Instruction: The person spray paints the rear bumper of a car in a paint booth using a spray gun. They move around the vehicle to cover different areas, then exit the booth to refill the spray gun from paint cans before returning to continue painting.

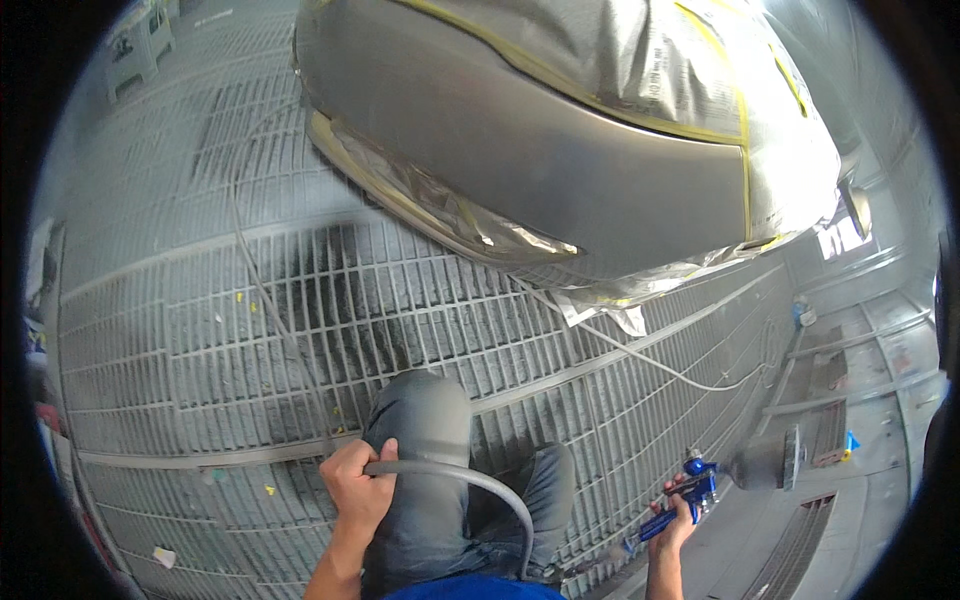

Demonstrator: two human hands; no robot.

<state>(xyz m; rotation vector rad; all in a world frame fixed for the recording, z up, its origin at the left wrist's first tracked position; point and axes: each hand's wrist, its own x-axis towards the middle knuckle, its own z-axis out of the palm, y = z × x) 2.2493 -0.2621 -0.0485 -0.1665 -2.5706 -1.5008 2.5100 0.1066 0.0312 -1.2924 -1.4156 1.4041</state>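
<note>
Wearing a blue shirt (470, 590) at 6 o'clock and grey trousers (425, 430), with knees bent toward the centre. Gripping a grey hose (450, 470) in the left hand (358, 482) at 7 o'clock, with fingers closed around it; letting the hose arch rightward over the trousers, then bend down to the shirt's edge near 6 o'clock. Holding a blue spray gun (690, 492) in the right hand (675, 522) between 4 and 5 o'clock, well apart from the left, with fingers wrapped around the gun; too small to tell whether pressing the trigger. Fixed to the gun and pointing outward at 4 o'clock: a greyish cup (760, 467).

Stretching out below on nearly all sides: a grated floor (330, 300), pale with darker patches near the centre. Scattered there at 8 and 9 o'clock: small yellow scraps (270, 490). Snaking over the grating toward 3 o'clock, from under the vehicle's edge: a pale hose (690, 381).

Looming farther out, from 12 to 2 o'clock: a smooth grey vehicle panel (570, 150), bordered with yellow tape (745, 190) and topped by masking sheets (640, 60). Standing farthest off, at 10 o'clock: a pale stool (140, 50).
</note>
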